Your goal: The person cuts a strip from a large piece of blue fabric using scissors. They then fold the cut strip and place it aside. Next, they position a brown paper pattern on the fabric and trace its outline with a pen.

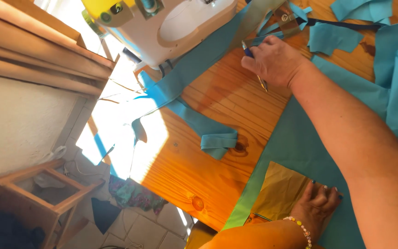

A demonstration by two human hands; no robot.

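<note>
My right hand [272, 60] is at the top middle, shut on a pen [262, 83] whose tip rests on the wooden table [217, 101], next to a long teal fabric strip [199, 60]. My left hand [318, 203], wearing a beaded bracelet, lies flat with fingers spread at the bottom. It presses on a yellow translucent sheet [279, 189] that lies on a big piece of teal fabric [295, 143]. My right forearm crosses over this fabric.
A white and yellow sewing machine [166, 23] stands at the top, at the table's far end. A folded teal strip [217, 138] lies mid-table, and teal scraps [332, 37] sit at the top right. Beyond the table edge are a wooden frame [38, 189], tiled floor and a colourful cloth [134, 193].
</note>
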